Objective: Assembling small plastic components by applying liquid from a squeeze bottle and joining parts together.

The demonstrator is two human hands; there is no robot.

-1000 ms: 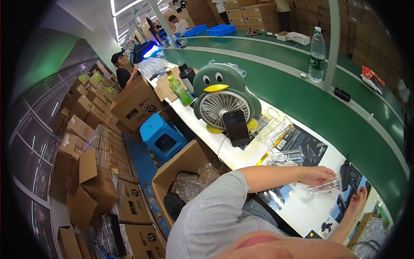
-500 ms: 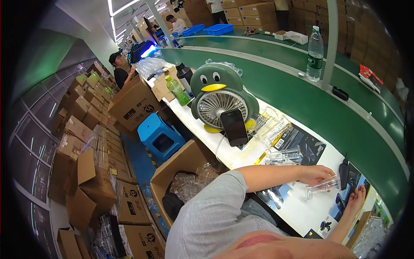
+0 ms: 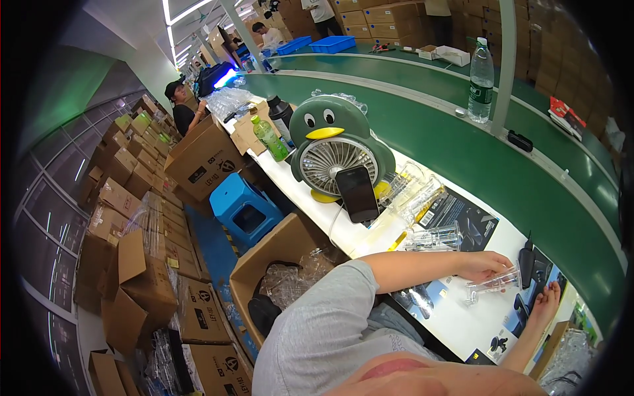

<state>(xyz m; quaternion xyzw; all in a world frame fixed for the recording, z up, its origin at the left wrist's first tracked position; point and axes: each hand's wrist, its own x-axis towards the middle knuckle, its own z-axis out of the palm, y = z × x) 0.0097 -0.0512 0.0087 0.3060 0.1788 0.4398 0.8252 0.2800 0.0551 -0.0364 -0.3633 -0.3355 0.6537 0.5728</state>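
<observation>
My left hand (image 3: 486, 266) reaches across from the left, its fingers closed on a clear plastic cup-like piece (image 3: 490, 286) that tapers toward one end. The piece is tilted above a white printed sheet or box panel (image 3: 456, 303). My right hand (image 3: 546, 303) is near the right edge of the worktop, fingers loosely bent and apart, with nothing visible in them. Between the hands is a slim black object (image 3: 526, 261); whether it is loose or printed I cannot tell. More clear plastic pieces (image 3: 432, 237) lie left of my left hand.
A green penguin-shaped fan (image 3: 337, 112) stands behind a phone (image 3: 357, 193). Beyond runs a green conveyor (image 3: 422, 112) with a water bottle (image 3: 481, 82) on its rail. An open carton (image 3: 247, 264) and blue stool (image 3: 244, 208) stand left; a box of clear plastic (image 3: 571, 360) is at lower right.
The view has shifted very slightly. My left hand keeps the clear piece at nearly the same tilt, and my right hand stays in place. A standing person in the background has moved left.
</observation>
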